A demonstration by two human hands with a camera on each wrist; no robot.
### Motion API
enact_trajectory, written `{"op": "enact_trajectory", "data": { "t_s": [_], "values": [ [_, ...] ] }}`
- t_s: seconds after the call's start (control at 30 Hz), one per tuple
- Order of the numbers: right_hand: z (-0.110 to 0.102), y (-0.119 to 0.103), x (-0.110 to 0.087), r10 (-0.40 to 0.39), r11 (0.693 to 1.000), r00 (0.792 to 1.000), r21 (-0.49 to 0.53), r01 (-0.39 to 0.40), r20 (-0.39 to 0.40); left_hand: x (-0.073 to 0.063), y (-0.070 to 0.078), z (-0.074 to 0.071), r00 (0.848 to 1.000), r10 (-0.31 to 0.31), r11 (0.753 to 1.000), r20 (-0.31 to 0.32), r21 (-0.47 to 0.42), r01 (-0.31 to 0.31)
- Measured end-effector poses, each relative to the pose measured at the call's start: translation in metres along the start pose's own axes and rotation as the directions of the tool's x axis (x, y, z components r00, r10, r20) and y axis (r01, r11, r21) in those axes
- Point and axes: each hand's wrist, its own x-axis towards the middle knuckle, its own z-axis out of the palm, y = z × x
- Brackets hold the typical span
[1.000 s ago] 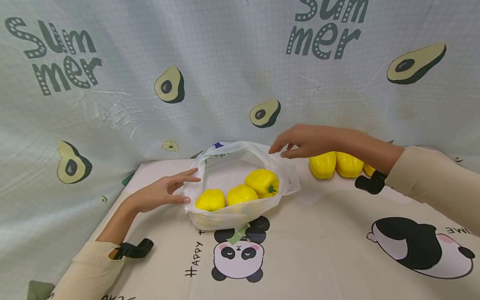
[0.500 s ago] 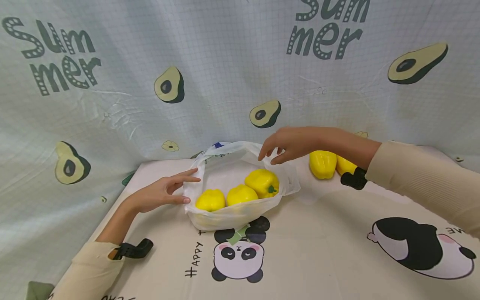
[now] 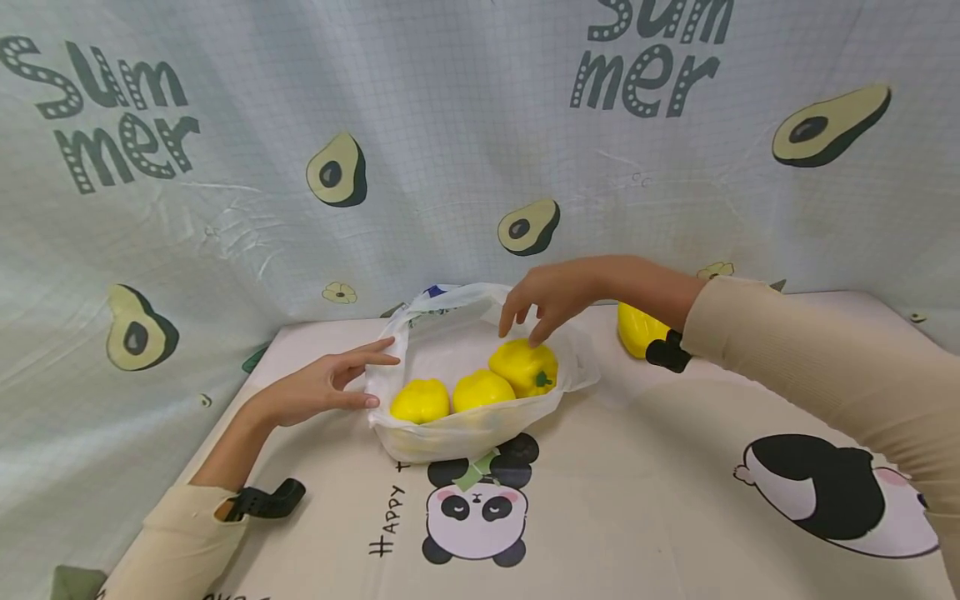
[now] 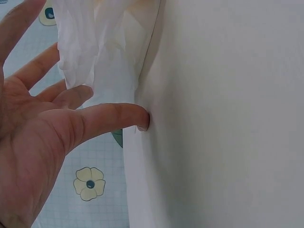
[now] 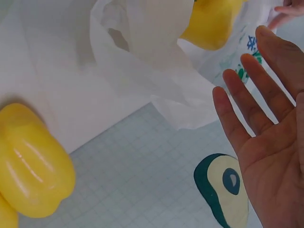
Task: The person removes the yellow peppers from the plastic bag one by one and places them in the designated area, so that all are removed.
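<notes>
A white plastic bag (image 3: 457, 437) lies with its mouth spread wide, facing up toward me. Three yellow bell peppers show inside: the left one (image 3: 420, 402), the middle one (image 3: 482, 389) and the right one (image 3: 517, 362), whose green stem faces right. My left hand (image 3: 322, 388) is at the bag's left side, its relaxed fingers against the plastic; in the left wrist view the thumb of that hand (image 4: 38, 123) points toward the table. Over the bag's right rim hangs my right hand (image 3: 558, 293), fingers loosely bent downward, fingertips just above the right pepper. Nothing is held in it.
Right of the bag another yellow pepper (image 3: 636, 329) sits on the table, partly behind my right forearm. Beside it, part of a second pepper (image 5: 7, 213) shows in the right wrist view. An avocado-print curtain (image 3: 435, 125) hangs close behind the table (image 3: 630, 500).
My right hand has moved left and slightly down, from beside the bag's rim to above the right pepper. Its forearm now covers more of the outside peppers. The left hand has stayed put.
</notes>
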Motion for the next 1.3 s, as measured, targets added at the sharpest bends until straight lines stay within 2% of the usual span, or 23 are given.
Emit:
{"op": "enact_trajectory", "data": {
  "t_s": [0.17, 0.27, 0.5, 0.9, 1.03, 1.3],
  "values": [
    [0.000, -0.002, 0.013, 0.003, 1.000, 0.999, 0.007, -0.003, 0.047, -0.001, -0.002, 0.000, 1.000, 0.004, 1.000, 0.005, -0.002, -0.004],
    [0.001, -0.004, 0.018, 0.045, 0.999, 0.995, 0.010, -0.046, 0.093, -0.002, -0.002, -0.001, 1.000, 0.010, 1.000, 0.006, -0.007, -0.010],
    [0.009, 0.001, 0.028, 0.121, 0.989, 0.969, 0.060, -0.137, 0.215, -0.003, -0.002, 0.000, 1.000, 0.009, 1.000, 0.005, -0.013, -0.009],
    [0.009, 0.001, 0.043, 0.115, 0.989, 0.928, 0.048, -0.141, 0.354, -0.002, -0.001, -0.002, 1.000, 0.005, 1.000, 0.014, 0.004, -0.005],
    [0.011, 0.000, 0.046, 0.114, 0.987, 0.921, 0.064, -0.148, 0.373, -0.002, 0.000, -0.003, 1.000, -0.002, 1.000, 0.015, 0.001, 0.002],
    [0.014, 0.003, 0.047, 0.107, 0.983, 0.925, 0.099, -0.153, 0.364, -0.002, -0.001, -0.003, 1.000, -0.001, 1.000, 0.023, 0.003, 0.001]
  ]
}}
